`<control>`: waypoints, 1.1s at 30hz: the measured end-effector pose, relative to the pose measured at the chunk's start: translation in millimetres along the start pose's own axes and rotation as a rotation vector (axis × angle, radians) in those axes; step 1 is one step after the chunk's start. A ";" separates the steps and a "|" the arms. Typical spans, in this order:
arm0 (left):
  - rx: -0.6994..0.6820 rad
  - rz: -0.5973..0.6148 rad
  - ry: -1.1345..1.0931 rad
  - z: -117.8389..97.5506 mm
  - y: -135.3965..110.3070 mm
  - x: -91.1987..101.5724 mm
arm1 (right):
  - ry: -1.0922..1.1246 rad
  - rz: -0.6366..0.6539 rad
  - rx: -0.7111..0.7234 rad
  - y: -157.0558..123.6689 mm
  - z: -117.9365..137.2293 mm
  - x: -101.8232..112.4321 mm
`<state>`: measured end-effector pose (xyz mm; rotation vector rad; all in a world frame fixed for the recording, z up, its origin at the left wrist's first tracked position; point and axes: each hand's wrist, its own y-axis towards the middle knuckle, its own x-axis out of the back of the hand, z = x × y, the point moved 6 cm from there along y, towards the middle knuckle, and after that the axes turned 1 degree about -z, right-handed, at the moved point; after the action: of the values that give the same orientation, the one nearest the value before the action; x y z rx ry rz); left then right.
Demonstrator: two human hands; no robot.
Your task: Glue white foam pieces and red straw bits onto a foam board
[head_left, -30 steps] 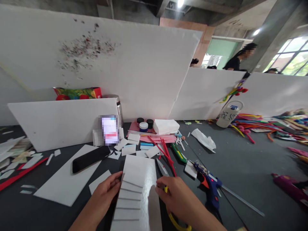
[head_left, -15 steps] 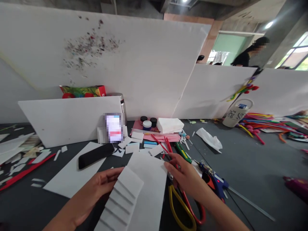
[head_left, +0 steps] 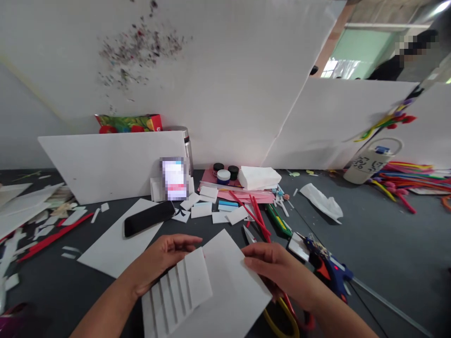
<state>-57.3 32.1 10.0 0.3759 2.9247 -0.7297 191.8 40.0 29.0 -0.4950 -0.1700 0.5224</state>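
Note:
A white board (head_left: pixel 230 281) lies in front of me, with a stepped piece of overlapping white strips (head_left: pixel 176 291) on its left part. My left hand (head_left: pixel 165 256) holds the far left side of the stepped piece, fingers reaching past its edge; the thumb is partly hidden. At the board's right edge, my right hand (head_left: pixel 273 263) grips with thumb and fingers. Scissors with yellow and red handles (head_left: pixel 280 319) lie under and beside the right hand, their blades partly covered. Red sticks (head_left: pixel 259 216) rest just beyond them.
A blue glue gun (head_left: pixel 333 272) and a green cutter (head_left: pixel 278 219) lie at the right. A black phone (head_left: pixel 150 219) rests on a white sheet (head_left: pixel 105 249); a lit phone (head_left: pixel 175 180) leans behind. White scraps (head_left: pixel 45 225), paint jars (head_left: pixel 223 177) and crumpled tissue (head_left: pixel 322 203) surround the work.
The board with the stepped piece has turned clockwise and its right corner now covers more of the scissors. Both hands moved with it. The camera view has tilted down and shifted left.

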 end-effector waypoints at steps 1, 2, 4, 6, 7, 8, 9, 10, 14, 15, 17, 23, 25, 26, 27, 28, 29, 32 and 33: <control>0.004 0.002 0.001 0.2 -1.1 -1.2 | -0.015 -0.011 0.032 2.7 1.2 1.1; 0.007 0.010 -0.009 0.2 -2.4 -2.6 | -0.037 -0.034 0.069 6.3 3.3 3.3; 0.025 0.019 -0.046 1.0 -5.8 -4.7 | -0.101 -0.082 0.125 14.9 8.6 8.1; 0.054 0.001 -0.101 2.1 -9.5 -5.0 | -0.166 -0.112 0.125 23.7 12.9 11.4; 0.067 -0.013 -0.132 2.3 -11.4 -5.0 | -0.189 -0.120 0.111 27.6 14.5 12.3; 0.074 -0.028 -0.159 2.1 -13.1 -4.9 | -0.205 -0.123 0.097 30.7 15.9 12.4; 0.073 -0.038 -0.181 1.4 -14.4 -5.0 | -0.220 -0.122 0.084 33.2 16.9 12.1; 0.067 -0.038 -0.200 0.5 -15.3 -5.5 | -0.240 -0.121 0.071 35.0 17.5 11.5; 0.060 0.029 -0.260 3.8 -14.1 -8.6 | -0.322 -0.112 0.095 38.7 18.0 8.5; 0.061 0.043 -0.281 6.3 -13.0 -8.7 | -0.345 -0.119 0.128 39.4 19.0 8.4; 0.067 0.043 -0.321 12.1 -10.7 -7.3 | -0.402 -0.154 0.209 40.9 22.3 9.1; 0.100 0.007 -0.215 18.1 -12.1 -4.0 | -0.590 -0.310 0.402 40.5 35.7 10.7; 0.103 0.001 -0.134 15.6 -14.8 -2.9 | -0.648 -0.361 0.456 34.8 40.6 8.8; 0.107 -0.001 -0.106 14.5 -16.1 -2.3 | -0.671 -0.385 0.479 30.5 42.9 7.4; 0.110 -0.001 -0.090 13.7 -17.1 -1.7 | -0.692 -0.407 0.506 25.1 45.5 5.6; 0.113 0.002 -0.088 13.1 -17.8 -1.5 | -0.715 -0.422 0.537 19.0 48.2 2.9; 0.116 0.007 -0.095 12.8 -18.1 -1.6 | -0.739 -0.425 0.566 12.6 50.7 -0.5; 0.120 0.034 -0.120 12.8 -17.3 -4.6 | -0.774 -0.335 0.579 -2.3 52.9 -14.2; 0.120 0.045 -0.121 12.7 -16.9 -6.3 | -0.764 -0.282 0.549 -4.9 51.0 -18.9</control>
<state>-55.1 10.3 7.4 0.3927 2.7582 -0.8914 163.5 47.4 75.1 0.2855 -0.7911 0.4348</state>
